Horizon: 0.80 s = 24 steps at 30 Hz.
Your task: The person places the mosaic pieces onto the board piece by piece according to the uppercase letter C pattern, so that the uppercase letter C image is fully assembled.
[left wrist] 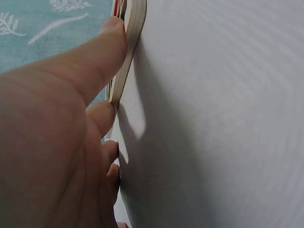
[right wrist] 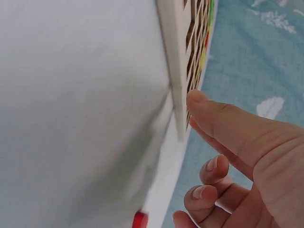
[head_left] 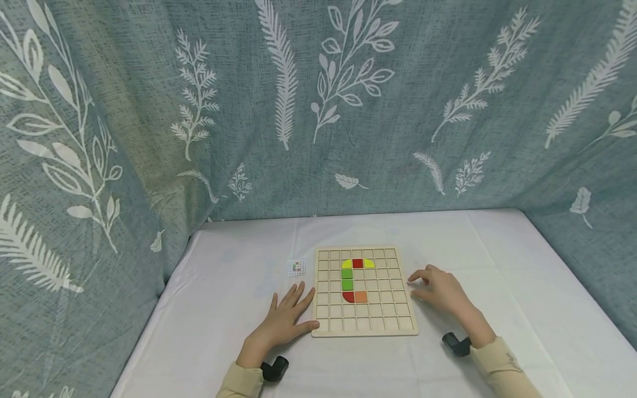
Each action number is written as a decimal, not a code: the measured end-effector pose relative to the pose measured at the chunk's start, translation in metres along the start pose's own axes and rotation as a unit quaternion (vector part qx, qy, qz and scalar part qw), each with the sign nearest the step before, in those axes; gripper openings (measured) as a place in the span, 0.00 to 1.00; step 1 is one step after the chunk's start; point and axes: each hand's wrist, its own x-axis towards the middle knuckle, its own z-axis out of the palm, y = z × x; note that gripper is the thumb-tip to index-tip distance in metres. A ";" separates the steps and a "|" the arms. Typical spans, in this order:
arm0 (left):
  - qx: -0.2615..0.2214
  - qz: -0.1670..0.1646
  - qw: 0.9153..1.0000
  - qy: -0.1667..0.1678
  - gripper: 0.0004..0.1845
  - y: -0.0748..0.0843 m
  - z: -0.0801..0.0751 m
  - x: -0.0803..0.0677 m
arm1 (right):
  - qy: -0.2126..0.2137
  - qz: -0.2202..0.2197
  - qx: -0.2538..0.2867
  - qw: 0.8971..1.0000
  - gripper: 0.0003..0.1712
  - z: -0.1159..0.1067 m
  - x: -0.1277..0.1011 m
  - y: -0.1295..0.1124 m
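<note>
A wooden grid board [head_left: 365, 326] lies flat on the white table. In its cells several coloured tiles form a curved figure: yellow [head_left: 369, 263], red [head_left: 357, 263], green [head_left: 347, 279] and orange [head_left: 361, 297]. My left hand [head_left: 287, 312] lies flat on the cloth with fingers spread. Its thumb [left wrist: 102, 52] presses the board's edge [left wrist: 135, 28] near the front left corner. My right hand [head_left: 435, 287] rests by the board's right side, holding nothing. The right thumb [right wrist: 213, 111] touches the board's edge [right wrist: 173, 71], and the other fingers [right wrist: 209, 183] are loosely curled.
A small printed card [head_left: 296, 268] lies on the cloth [head_left: 497, 260] just left of the board. A leaf-patterned curtain [head_left: 318, 110] closes in the back and both sides. A small red thing [right wrist: 139, 219] shows at the bottom of the right wrist view.
</note>
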 end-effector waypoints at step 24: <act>-0.004 0.001 1.000 0.000 0.40 -0.001 0.001 0.000 | 0.031 0.062 -0.019 0.997 0.16 -0.013 -0.007 0.037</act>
